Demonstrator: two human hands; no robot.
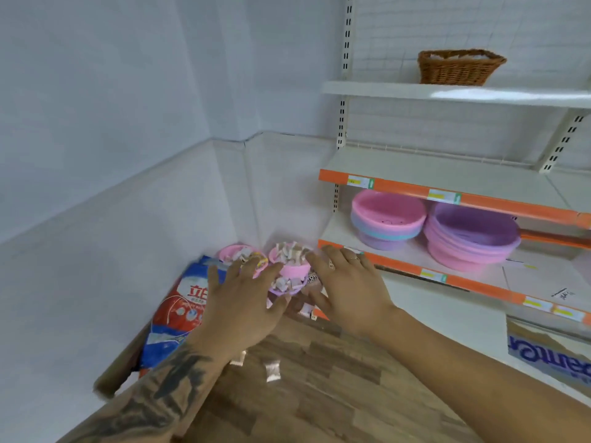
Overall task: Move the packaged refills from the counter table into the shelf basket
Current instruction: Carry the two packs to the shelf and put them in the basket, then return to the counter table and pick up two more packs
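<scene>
Nearest the camera lies the wood-grain counter table (319,394), and everything else is placed from it. On its surface, close in, rests a small shiny pinkish refill sachet (272,371), with a second sachet (238,359) just left of it, partly under the left wrist.

Above the table's middle, the left hand (243,302) (tattooed forearm behind it) hovers with fingers spread and nearly straight, holding nothing. The right hand (348,292), rings on two fingers, is likewise spread flat and holds nothing. Whether either palm touches the packets below cannot be told.

Beyond the fingertips, at the table's far end, stand three small pink plastic bowls (287,270) heaped with more packaged refills (292,251); a few loose packets (305,310) lie between the hands. At the table's far left edge lies a blue, red and white detergent bag (182,311).

Right of the table, white shelving with orange edge strips (479,203) holds stacked pink and purple plastic basins (388,215). Farthest off, high on the top shelf, sits the brown woven wicker basket (460,70), with something pale inside (too blurred to identify).
</scene>
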